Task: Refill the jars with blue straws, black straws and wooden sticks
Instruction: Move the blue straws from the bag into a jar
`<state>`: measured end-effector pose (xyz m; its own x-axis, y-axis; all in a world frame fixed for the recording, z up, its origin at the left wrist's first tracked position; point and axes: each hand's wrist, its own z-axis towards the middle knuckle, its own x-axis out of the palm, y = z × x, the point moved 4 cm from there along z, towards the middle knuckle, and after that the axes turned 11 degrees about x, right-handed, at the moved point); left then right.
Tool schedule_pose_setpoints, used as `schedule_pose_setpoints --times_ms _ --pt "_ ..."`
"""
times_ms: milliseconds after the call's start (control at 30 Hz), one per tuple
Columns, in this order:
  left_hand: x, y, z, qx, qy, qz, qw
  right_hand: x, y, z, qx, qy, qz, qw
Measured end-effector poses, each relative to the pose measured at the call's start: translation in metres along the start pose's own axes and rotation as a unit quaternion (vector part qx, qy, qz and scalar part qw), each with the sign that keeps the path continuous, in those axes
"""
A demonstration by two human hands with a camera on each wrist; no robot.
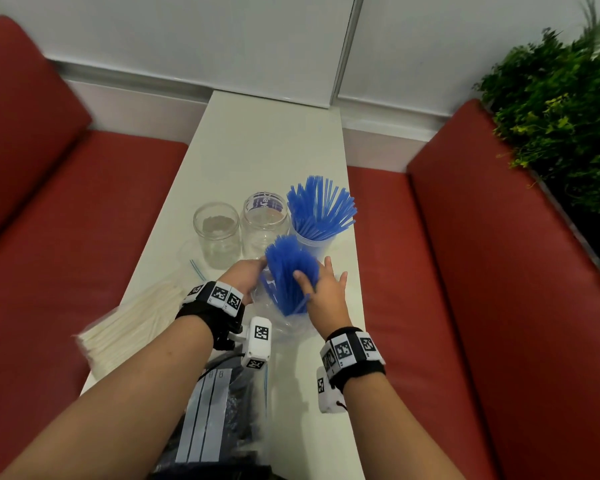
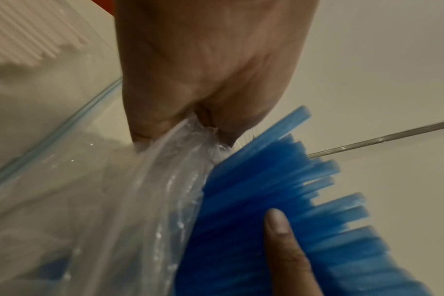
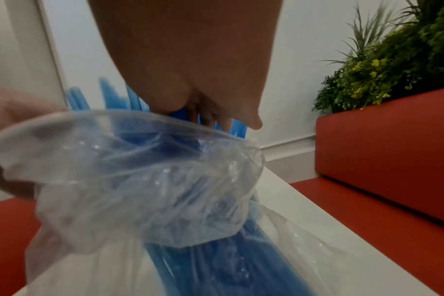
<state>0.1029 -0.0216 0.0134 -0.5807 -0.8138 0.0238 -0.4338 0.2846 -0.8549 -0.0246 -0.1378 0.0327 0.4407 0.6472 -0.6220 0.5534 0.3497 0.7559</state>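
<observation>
We see both hands working at one clear bag (image 1: 284, 320) near the middle of the white desk (image 1: 257, 147).

1. Left hand (image 1: 245, 277): its fingers pinch the bag's bunched rim, as the left wrist view shows (image 2: 162, 124).
2. Right hand (image 1: 326, 292): its thumb (image 2: 284, 240) presses the side of a bundle of blue straws (image 1: 290, 271); the other fingers lie on the bundle's far side, so we read the bundle as grasped. Two fingertips stand straight above it in the head view.
3. Bundle: its lower part sits inside the bag, its upper ends stand clear of the rim. The right wrist view shows the straws through the plastic (image 3: 215, 260).

Behind the hands stand three jars in a row:
- left jar (image 1: 217, 233), clear, nothing standing in it;
- middle jar (image 1: 265, 226), clear with a purple label, nothing standing in it;
- right jar (image 1: 312, 242), holding a fan of blue straws (image 1: 321, 206).

A pack of pale sticks (image 1: 132, 323) lies at the desk's left edge. A second zip bag with dark contents (image 1: 222, 420) lies at the near edge, between the forearms; we cannot tell what the contents are. Red seats (image 1: 465, 271) flank the desk, and green plants (image 1: 561, 109) rise at the right.
</observation>
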Motion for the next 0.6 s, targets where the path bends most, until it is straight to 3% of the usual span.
schedule_pose_setpoints --times_ms 133,300,500,600 --pt "-0.002 -0.005 -0.002 -0.012 0.004 -0.024 1.0 -0.01 0.009 0.002 0.029 0.002 0.14 0.99" --pt "-0.001 -0.008 -0.006 -0.042 0.001 -0.024 0.999 -0.022 0.023 0.002 0.037 -0.007 0.234 0.971" --pt "0.004 -0.011 -0.006 -0.034 0.004 -0.045 0.998 -0.037 0.041 0.006 0.004 0.004 0.254 0.967" --pt "0.008 -0.008 -0.008 -0.036 0.015 -0.064 0.997 -0.035 0.042 0.004 0.022 0.04 0.237 0.971"
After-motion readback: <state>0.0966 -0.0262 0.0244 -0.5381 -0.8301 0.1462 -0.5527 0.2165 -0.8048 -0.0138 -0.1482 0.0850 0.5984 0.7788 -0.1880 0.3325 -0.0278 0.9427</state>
